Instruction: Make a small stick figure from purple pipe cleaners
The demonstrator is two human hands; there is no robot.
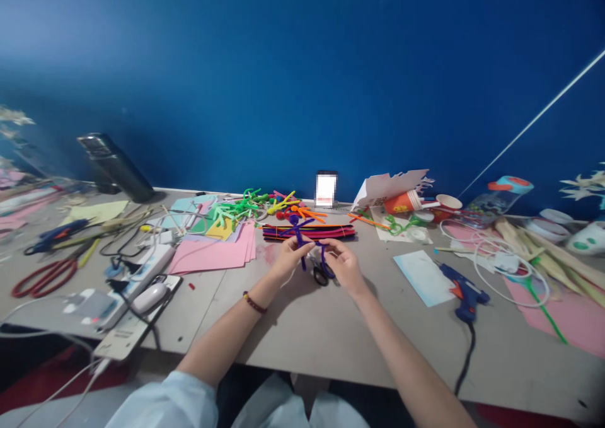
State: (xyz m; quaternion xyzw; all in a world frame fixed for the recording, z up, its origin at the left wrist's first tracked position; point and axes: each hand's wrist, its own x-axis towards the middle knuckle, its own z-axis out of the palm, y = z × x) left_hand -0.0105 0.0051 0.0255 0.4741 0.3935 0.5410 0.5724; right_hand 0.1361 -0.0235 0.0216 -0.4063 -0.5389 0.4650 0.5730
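In the middle of the head view, a figure bent from purple pipe cleaner stands up from the fingers of my left hand, which pinch it. My right hand faces it, thumb and forefinger closed on a purple pipe cleaner that curves down. Whether the two purple pieces are joined cannot be made out. Just below my hands, the black handle of small scissors rests on the table. Behind my hands lies a bundle of coloured pipe cleaners.
Pink paper and green pipe cleaner shapes lie to the left, near a power strip and red-handled scissors. A propped phone stands at the back. A corded blue glue gun lies right, beside a light-blue card.
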